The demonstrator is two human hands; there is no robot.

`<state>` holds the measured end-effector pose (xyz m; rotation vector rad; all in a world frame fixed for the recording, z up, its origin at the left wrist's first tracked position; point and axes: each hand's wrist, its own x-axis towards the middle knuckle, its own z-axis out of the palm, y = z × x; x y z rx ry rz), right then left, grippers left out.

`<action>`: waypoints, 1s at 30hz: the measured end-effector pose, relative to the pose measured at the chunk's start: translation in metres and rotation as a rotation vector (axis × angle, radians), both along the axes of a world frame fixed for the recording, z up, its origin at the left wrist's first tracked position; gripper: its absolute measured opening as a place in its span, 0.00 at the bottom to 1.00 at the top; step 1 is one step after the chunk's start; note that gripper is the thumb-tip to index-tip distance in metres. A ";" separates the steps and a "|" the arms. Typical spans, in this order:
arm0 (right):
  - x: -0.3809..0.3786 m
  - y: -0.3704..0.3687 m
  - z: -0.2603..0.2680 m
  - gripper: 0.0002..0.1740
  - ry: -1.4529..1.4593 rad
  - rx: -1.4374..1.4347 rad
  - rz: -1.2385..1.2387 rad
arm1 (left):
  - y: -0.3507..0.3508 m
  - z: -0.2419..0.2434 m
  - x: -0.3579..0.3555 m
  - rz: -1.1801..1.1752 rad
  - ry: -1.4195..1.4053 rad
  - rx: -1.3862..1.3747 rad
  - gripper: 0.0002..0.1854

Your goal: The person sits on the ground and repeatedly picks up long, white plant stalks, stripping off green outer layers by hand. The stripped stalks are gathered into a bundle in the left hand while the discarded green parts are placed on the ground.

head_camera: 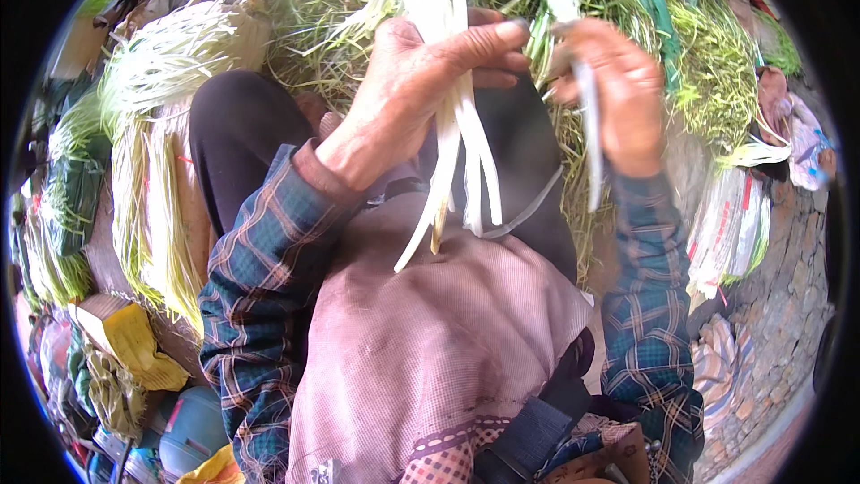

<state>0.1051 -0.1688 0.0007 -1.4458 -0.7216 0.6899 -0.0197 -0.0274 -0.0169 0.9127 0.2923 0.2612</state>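
My left hand (423, 74) is closed around a small bunch of pale, chive-like stalks (477, 148). The white lower ends fan out below the palm over my lap, and one tip is browned. My right hand (611, 87), blurred, grips a separate flat pale strip (590, 141) to the right of the bunch; the strip runs above and below the fingers. A thin translucent strip (534, 205) hangs near the bunch's lower ends. Below both hands spreads a pinkish checked apron (430, 329) over my dark trousers.
Loose green and yellowish trimmings (309, 27) cover the ground ahead. On the left lie pale bundled stalks (168, 47), longer bundles (154, 208) and a cardboard box (104, 319). To the right are a green-yellow heap (712, 74), a printed bag (722, 228) and a striped cloth (719, 363).
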 end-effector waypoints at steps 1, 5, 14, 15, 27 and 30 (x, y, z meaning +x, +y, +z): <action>-0.017 0.001 -0.003 0.11 0.025 -0.024 0.073 | -0.002 -0.001 -0.001 -0.036 -0.031 -0.029 0.15; -0.029 -0.022 -0.007 0.10 -0.148 -0.076 0.059 | 0.003 -0.001 -0.008 -0.058 -0.019 -0.024 0.14; 0.100 -0.115 -0.138 0.09 -0.181 -0.571 -0.405 | 0.037 0.036 -0.011 0.024 -0.433 0.095 0.22; 0.106 -0.121 -0.158 0.09 -0.119 -0.663 -0.440 | 0.034 0.037 -0.010 0.009 -0.453 0.107 0.21; 0.127 -0.073 -0.293 0.17 -0.422 -1.264 -0.415 | 0.026 -0.001 -0.001 -0.094 -0.037 -0.440 0.17; 0.125 -0.075 -0.295 0.16 -0.441 -1.246 -0.446 | 0.028 0.001 0.000 -0.084 0.047 -0.410 0.17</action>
